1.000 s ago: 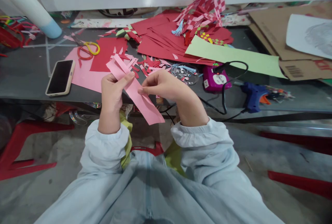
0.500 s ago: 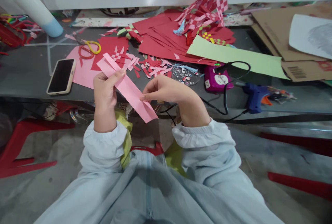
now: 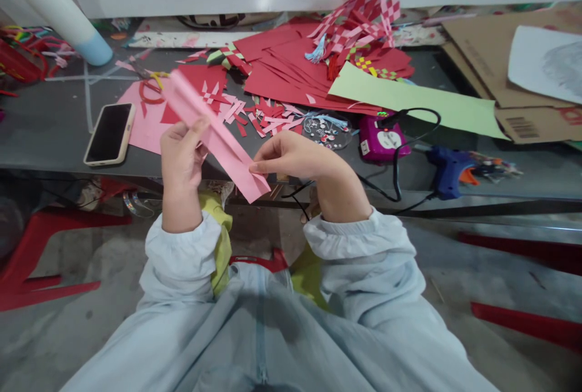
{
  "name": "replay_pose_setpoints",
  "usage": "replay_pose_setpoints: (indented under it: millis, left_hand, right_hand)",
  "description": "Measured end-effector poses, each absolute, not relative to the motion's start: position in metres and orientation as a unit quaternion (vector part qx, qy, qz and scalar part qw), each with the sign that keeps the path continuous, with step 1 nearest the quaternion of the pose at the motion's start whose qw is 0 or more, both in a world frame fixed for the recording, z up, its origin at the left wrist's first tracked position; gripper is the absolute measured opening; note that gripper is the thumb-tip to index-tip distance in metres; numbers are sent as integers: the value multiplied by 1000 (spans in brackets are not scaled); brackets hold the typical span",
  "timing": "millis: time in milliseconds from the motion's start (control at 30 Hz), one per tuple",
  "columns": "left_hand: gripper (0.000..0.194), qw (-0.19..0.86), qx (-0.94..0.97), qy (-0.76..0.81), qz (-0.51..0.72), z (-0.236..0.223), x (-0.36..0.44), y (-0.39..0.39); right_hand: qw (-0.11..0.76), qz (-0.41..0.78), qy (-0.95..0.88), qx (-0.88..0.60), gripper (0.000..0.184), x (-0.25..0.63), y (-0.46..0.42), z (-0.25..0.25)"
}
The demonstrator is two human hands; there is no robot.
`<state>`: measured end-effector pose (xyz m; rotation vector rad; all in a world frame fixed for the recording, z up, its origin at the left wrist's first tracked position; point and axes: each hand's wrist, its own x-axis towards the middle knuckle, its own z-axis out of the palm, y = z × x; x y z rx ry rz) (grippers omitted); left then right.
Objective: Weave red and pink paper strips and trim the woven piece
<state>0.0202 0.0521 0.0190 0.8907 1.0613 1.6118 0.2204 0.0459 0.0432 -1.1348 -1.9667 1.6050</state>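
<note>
A folded strip of pink paper [image 3: 230, 159] is held in the air just in front of the table edge, slanting from upper left to lower right. My left hand [image 3: 185, 148] grips it around its upper half, thumb on top and fingers behind. Near the lower end, my right hand [image 3: 291, 154] pinches its edge between thumb and finger. Behind the strip lie loose red and pink paper clippings [image 3: 273, 118] and a pink sheet [image 3: 148, 131]. Scissors [image 3: 152, 90] with red and yellow handles rest partly behind the strip's upper end.
A phone [image 3: 109, 134] lies left, near a white bottle [image 3: 59, 10]. Red paper sheets [image 3: 282, 74] and a green sheet [image 3: 409, 98] cover the back. To the right are a purple box [image 3: 384, 140] with a black cable, a blue glue gun [image 3: 448, 171] and cardboard [image 3: 482, 59].
The pink strip's upper end has swung up and left, now overlapping the scissors. Its lower end has risen slightly, and both hands keep their hold.
</note>
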Motion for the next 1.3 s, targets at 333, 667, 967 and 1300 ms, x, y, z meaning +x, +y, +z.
replay_pose_setpoints:
  millis: [333, 667, 967, 1300]
  left_hand:
    - [13, 484, 451, 454, 597, 11, 28, 49]
    - [12, 469, 399, 460, 640, 13, 26, 52]
    - [21, 464, 368, 446, 671, 12, 25, 55]
    - [36, 501, 304, 433, 685, 13, 43, 51]
  right_hand:
    - [215, 576, -655, -440, 20, 219, 43, 42]
    - [160, 581, -694, -394, 18, 222, 47, 43]
    - [221, 570, -678, -408, 12, 228, 48, 39]
    - [495, 504, -547, -449, 24, 222, 57, 27]
